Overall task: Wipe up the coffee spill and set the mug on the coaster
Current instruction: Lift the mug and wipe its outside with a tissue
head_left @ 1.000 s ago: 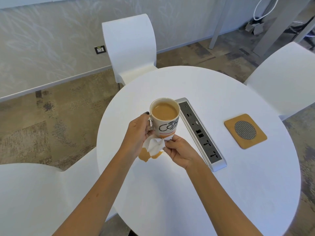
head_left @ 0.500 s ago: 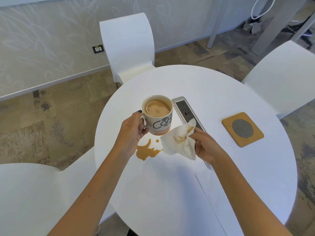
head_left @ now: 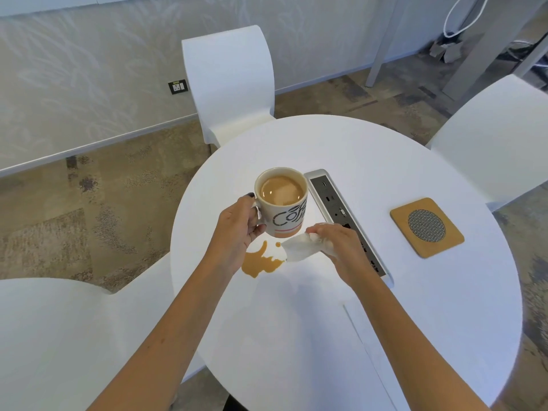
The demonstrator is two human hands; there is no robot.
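Head view: left hand point(head_left: 237, 229) gripping handle of mug point(head_left: 283, 201), holding it upright above round white table point(head_left: 430, 307), coffee inside, lettering facing viewer. Right hand point(head_left: 341, 247) pinching crumpled tissue point(head_left: 301, 247) just below mug, tissue stretching left toward spill point(head_left: 261, 262). Spill lying on table between both hands, long axis running left to right. Coaster point(head_left: 427, 228) sitting flat, well right of power strip point(head_left: 347, 221).
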